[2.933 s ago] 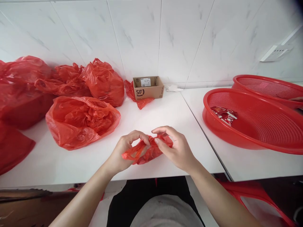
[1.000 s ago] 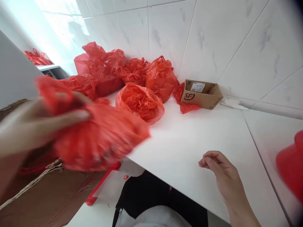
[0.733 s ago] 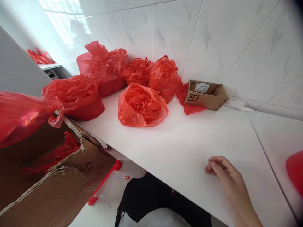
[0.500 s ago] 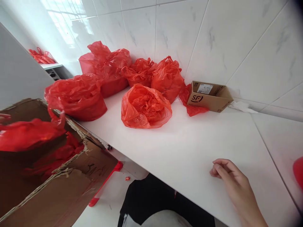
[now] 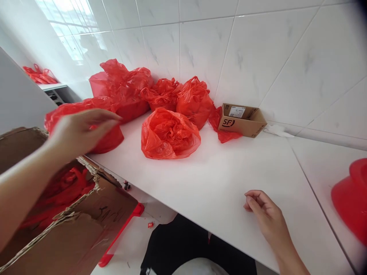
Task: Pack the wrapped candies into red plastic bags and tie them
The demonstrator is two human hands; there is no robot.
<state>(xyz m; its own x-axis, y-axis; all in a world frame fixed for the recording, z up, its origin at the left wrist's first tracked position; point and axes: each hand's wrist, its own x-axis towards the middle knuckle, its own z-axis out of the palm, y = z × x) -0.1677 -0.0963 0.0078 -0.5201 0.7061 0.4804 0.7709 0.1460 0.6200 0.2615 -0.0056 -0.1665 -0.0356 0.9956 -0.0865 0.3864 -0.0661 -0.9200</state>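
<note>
My left hand (image 5: pixel 82 128) reaches in over the cardboard box's far edge, its thumb and fingers apart and nothing seen between them. It partly covers a red plastic bag (image 5: pixel 110 141) on the table. Red plastic bags (image 5: pixel 76 183) lie in a heap inside the open cardboard box (image 5: pixel 83 236) under my left forearm. My right hand (image 5: pixel 265 214) rests low over the white table (image 5: pixel 218 179), fingers curled and thumb against them, with nothing visible in it. Between the hands stands an open red plastic bag (image 5: pixel 172 133) with crumpled red plastic inside.
Several filled red bags (image 5: pixel 195 101) line the tiled wall. A small brown carton (image 5: pixel 242 121) sits on red plastic beside white tissue (image 5: pixel 276 131). A red object (image 5: pixel 351 198) stands at the right edge. Below the table, a red-edged stool (image 5: pixel 120 233) supports the box.
A red bag held at the far left over the box is gone from the hand. My left hand has come rightward into view, fingers apart. My right hand keeps its curled pose.
</note>
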